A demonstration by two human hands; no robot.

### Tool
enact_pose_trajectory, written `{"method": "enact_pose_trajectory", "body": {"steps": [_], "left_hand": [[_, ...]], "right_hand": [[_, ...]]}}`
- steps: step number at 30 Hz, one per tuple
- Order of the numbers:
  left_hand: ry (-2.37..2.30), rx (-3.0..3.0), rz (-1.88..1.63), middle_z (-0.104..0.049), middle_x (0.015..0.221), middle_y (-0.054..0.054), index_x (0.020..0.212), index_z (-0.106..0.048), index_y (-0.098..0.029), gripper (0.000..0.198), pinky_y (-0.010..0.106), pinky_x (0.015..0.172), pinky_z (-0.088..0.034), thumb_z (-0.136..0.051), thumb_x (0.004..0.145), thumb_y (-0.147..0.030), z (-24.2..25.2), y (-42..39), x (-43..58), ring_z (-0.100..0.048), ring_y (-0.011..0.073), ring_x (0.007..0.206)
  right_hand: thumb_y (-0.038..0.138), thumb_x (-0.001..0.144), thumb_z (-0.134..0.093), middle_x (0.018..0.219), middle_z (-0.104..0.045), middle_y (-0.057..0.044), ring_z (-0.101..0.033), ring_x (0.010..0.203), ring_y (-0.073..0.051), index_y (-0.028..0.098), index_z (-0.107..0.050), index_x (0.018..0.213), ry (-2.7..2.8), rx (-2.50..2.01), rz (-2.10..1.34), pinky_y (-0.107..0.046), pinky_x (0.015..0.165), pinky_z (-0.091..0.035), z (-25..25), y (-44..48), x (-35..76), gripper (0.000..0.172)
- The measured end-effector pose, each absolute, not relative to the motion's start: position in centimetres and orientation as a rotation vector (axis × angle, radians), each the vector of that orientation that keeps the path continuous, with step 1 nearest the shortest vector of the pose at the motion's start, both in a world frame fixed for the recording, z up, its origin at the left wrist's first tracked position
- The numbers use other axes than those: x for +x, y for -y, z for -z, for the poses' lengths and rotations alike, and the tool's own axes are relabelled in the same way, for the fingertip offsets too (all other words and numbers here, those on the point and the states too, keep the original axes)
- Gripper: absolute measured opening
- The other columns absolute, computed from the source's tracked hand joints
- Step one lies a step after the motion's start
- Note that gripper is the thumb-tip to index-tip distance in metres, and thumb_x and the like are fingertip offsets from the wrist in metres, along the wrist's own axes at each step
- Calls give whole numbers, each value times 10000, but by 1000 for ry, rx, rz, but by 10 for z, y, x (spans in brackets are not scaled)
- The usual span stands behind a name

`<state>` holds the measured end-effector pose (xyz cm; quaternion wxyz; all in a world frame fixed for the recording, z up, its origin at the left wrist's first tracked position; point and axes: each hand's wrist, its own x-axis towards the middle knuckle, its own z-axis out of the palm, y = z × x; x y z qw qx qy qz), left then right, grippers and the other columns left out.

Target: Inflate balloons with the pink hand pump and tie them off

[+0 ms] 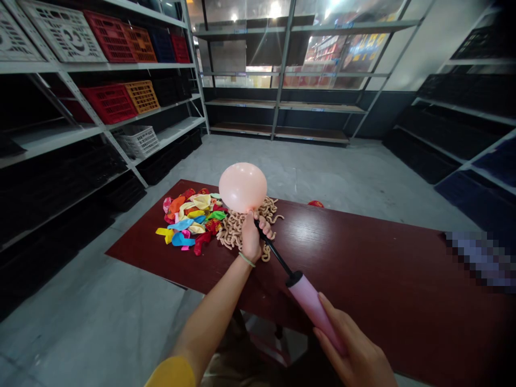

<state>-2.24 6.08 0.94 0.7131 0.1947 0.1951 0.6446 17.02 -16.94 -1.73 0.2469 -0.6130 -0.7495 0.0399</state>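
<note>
L-side shelving (pixel 129 67): upper tier bears white crate (pixel 66 32), red crate (pixel 108 36) & orange crate (pixel 141 44) in a row. Tier below: second red crate (pixel 110 103) adj. to yellow-orange crate (pixel 143 95). White basket (pixel 139 141) beneath. Rear rack (pixel 285 64) w/ small labels (pixel 318 109) on edges. Floor (pixel 342 166) grey. R-side shelving (pixel 455 109) dark, detail unclear.

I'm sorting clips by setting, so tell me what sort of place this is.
Probably a storeroom or warehouse: tall shelving lines the walls, slatted crates fill part of it, and the floor is plain grey.
</note>
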Motion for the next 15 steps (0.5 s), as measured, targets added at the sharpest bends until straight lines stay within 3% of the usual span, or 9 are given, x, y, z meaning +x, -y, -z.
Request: {"method": "enact_pose_trajectory", "body": {"steps": [8,15], "left_hand": [[-431,446,-1419,-361,571,-60,786,-416,-212,284,170,398,-300,-512,944,-428,-8,-57,-19,-343,73,421],[-434,450,-1405,-350,555,-65,786,-412,-214,281,171,388,-291,-482,955,-427,-8,-59,-20,-343,75,409]], "right_hand": [[382,983,-443,1106,-688,-69,-722,841,-184,260,-354,1494,2010,-1730,-60,-233,602,-568,2,111,120,534],[398,984,-442,1133,-672,-76,-710,882,-189,259,-322,1511,2024,-1689,-113,-265,670,-583,5,105,117,558]]}}
